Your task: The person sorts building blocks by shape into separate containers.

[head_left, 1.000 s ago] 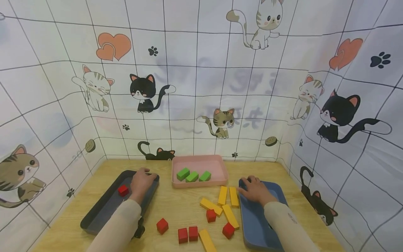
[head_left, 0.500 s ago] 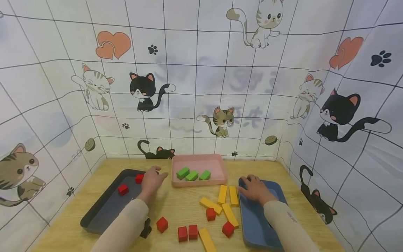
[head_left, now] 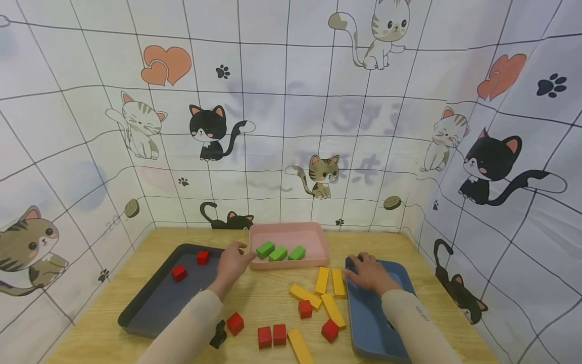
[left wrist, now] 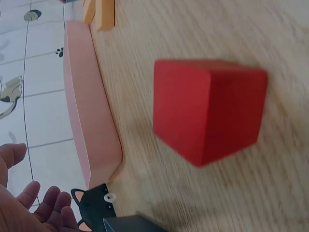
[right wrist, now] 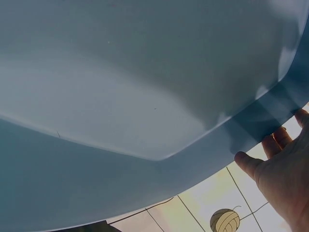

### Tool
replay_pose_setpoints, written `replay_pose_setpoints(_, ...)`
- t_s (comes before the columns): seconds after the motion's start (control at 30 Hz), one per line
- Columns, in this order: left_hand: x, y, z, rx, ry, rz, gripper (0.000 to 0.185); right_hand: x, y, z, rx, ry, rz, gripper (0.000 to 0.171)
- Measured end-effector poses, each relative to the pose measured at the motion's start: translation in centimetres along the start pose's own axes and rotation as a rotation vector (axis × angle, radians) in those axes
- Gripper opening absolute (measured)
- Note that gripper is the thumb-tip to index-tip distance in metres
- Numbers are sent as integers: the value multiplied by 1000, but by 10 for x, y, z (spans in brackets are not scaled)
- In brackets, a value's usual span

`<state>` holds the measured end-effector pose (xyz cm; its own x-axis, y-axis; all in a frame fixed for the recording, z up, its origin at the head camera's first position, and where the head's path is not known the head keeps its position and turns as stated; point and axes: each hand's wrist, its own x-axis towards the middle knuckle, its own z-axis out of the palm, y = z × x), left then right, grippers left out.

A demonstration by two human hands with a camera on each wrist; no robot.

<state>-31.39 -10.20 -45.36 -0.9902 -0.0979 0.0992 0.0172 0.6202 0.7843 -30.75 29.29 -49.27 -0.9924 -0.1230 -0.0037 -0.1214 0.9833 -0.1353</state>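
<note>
Head view: a person's left hand [head_left: 231,265], thumb and fingers apart and holding nothing, hovers between the right edge of a gray tray [head_left: 168,298] and the left edge of a pink tray [head_left: 313,247] on a wooden table [head_left: 254,298]. Right hand [head_left: 367,273] rests, fingers slightly spread, at the far left corner of a blue tray [head_left: 368,323].

Two red cubes [head_left: 203,258] sit in the gray tray's far half; five loose red cubes [head_left: 235,323] lie on the table between the gray and blue trays. Three green blocks [head_left: 278,253] line the pink tray's near edge. Of five yellow blocks [head_left: 338,282], four gather by the blue tray's left edge, one farther toward the near side.

The step in hand appears to be the loading of blocks into trays, with the left hand between pieces. The next move would likely call for lowering that hand to a loose block and pinching its sides without nudging neighbors.

Left wrist view adds what the head view does not: a red cube up close, two of its side faces toward the lens, and the pink tray's outer wall. Right wrist view shows fingertips at the blue tray's rim, seen from below the palm; whether they press on it, one cannot tell. Only the head view shows the green blocks.
</note>
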Motion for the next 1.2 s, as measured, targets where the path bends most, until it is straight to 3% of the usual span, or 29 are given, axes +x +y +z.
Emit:
replay_pose_setpoints(0.5, -19, 17, 24, -76, -82, 38, 38, 6, 4, 4, -16, -11, 13, 67)
replay_pose_setpoints(0.63, -25, 21, 30, -87, -94, 72, 41, 5, 4, 4, -6, -9, 13, 67)
replay_pose_setpoints(1.03, -40, 27, 46, -152, -216, 167, 49, 4, 3, 1, -13, -14, 1, 68)
replay_pose_setpoints(1.2, -47, 31, 53, -166, -247, 148, 47, 3, 3, 1, -8, -10, -1, 67)
